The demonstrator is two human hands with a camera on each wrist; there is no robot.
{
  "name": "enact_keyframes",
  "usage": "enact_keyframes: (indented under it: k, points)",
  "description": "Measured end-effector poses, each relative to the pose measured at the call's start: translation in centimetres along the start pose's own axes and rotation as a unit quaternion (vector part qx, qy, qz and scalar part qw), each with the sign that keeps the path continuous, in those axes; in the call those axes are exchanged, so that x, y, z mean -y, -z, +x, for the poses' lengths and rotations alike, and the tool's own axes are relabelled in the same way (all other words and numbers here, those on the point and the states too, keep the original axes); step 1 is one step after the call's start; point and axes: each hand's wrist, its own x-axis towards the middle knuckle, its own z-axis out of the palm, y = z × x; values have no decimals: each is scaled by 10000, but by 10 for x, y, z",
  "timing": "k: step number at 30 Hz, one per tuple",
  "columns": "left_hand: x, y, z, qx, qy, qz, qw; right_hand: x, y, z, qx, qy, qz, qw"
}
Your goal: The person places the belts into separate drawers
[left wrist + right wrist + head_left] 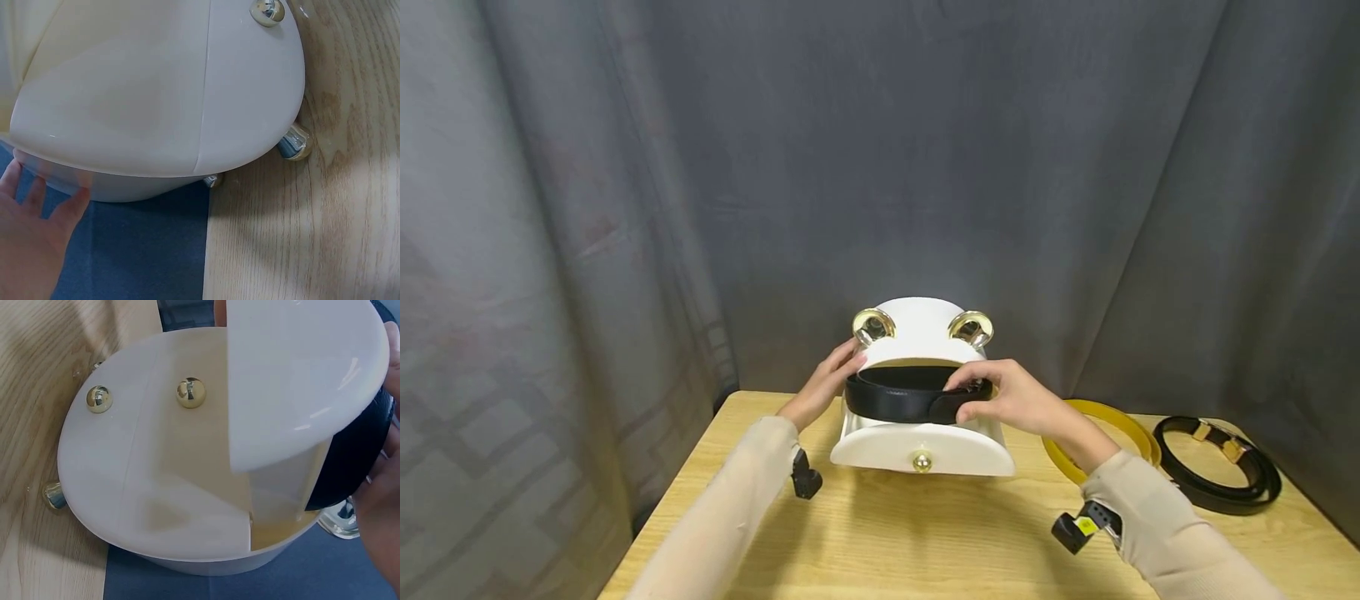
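A coiled black belt (891, 404) sits at the opening of a white storage box (917, 325) with round gold ears, above its pulled-out drawer (880, 450). My right hand (1011, 400) pinches the belt at its right end between thumb and fingers. In the right wrist view, part of the black belt (350, 462) shows behind the drawer front (300, 375), next to the right hand (378, 494). My left hand (827, 383) rests on the box's left side. Its straight fingers touch the white wall (112, 184) in the left wrist view.
To the right on the wooden table (925, 542) lie a coiled yellow belt (1112, 410) and another coiled black belt (1232, 500) with a gold buckle. A grey curtain (925, 167) hangs behind the table. Gold feet (295, 142) support the box.
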Motion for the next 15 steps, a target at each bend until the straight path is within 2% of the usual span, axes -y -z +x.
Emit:
enact_keyframes:
  k: [4, 10, 15]
  points:
    - [0, 1, 0, -26, -8, 134, 9999, 0, 4, -2, 163, 12, 101, 9998]
    - [2, 1, 1, -21, 18, 39, 10000, -1, 8, -5, 437, 342, 281, 9981]
    - [0, 2, 0, -6, -4, 58, 10000, 0, 7, -3, 439, 276, 257, 9983]
